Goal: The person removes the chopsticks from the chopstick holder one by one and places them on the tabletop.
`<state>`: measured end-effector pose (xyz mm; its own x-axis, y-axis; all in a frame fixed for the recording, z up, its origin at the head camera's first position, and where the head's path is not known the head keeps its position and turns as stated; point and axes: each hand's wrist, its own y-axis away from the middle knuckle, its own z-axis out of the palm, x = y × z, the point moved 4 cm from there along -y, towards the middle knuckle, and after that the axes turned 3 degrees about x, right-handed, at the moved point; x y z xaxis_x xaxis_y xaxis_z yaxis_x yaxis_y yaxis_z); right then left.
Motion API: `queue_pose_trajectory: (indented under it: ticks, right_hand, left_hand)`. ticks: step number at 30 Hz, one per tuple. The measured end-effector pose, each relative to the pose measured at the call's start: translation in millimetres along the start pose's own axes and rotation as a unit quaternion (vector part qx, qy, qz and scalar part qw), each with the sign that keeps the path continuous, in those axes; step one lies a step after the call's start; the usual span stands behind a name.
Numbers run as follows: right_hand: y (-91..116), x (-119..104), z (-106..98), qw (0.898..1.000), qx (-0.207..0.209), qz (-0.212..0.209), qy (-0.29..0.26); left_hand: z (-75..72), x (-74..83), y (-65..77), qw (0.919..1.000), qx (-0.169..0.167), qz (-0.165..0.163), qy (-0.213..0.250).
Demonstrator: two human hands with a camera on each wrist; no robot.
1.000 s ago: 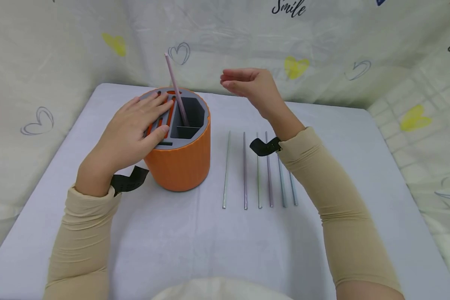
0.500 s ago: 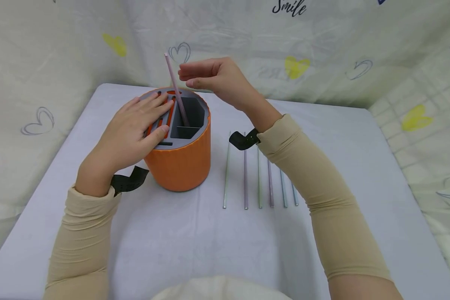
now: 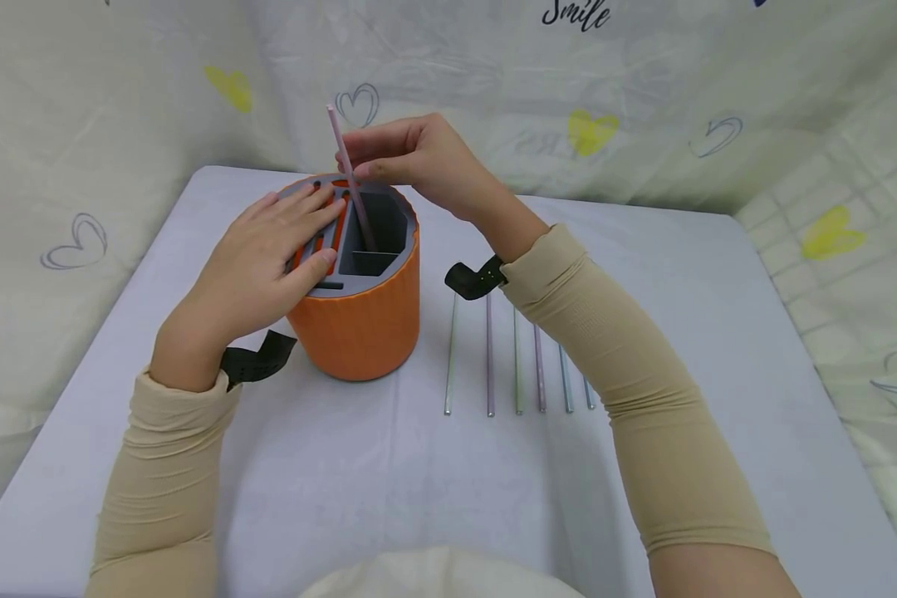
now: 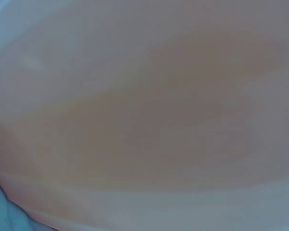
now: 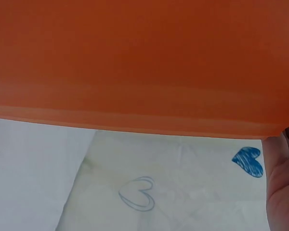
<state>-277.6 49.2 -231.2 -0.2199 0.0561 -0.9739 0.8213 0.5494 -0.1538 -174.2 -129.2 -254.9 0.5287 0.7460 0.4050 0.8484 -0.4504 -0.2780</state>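
Observation:
An orange round holder [image 3: 355,340] with a grey slotted top [image 3: 366,286] stands at the left of the table in the head view. My left hand [image 3: 262,257] rests palm down on the top, fingers spread over its slots. A pink straw-like stick [image 3: 362,216] leans out of an open compartment. The fingers and thumb of my right hand [image 3: 411,158] pinch it above the rim; some fingertips pass behind it. In the right wrist view the orange wall [image 5: 144,62] fills the upper part, with part of the right hand [image 5: 284,192] at the edge. The left wrist view is blurred.
Several thin pastel sticks [image 3: 489,365] lie side by side on the white table [image 3: 389,482], partly under the right forearm. A pale curtain [image 3: 478,66] printed with hearts hangs behind the table's far edge.
My right hand has moved left from beyond the loose sticks to the pink stick, and its fingers have closed on it. The left hand and the holder have stayed put.

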Motion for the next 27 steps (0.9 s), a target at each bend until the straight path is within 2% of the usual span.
queue_pose_trajectory:
  ticks: [15, 24, 27]
  right_hand:
    - [1, -1, -3, 0.999, 0.048, -0.001, 0.005]
    - [11, -34, -13, 0.994, 0.099, -0.028, -0.043]
    - [15, -48, -18, 0.991, 0.108, -0.069, -0.043]
  left_hand:
    - [1.2, -0.4, -1.7, 1.0000, 0.006, 0.005, 0.003]
    - [1.9, -0.5, -2.4, 1.0000, 0.004, 0.003, 0.001]
    - [2.1, -0.7, -2.7, 1.0000, 0.005, 0.002, 0.002]
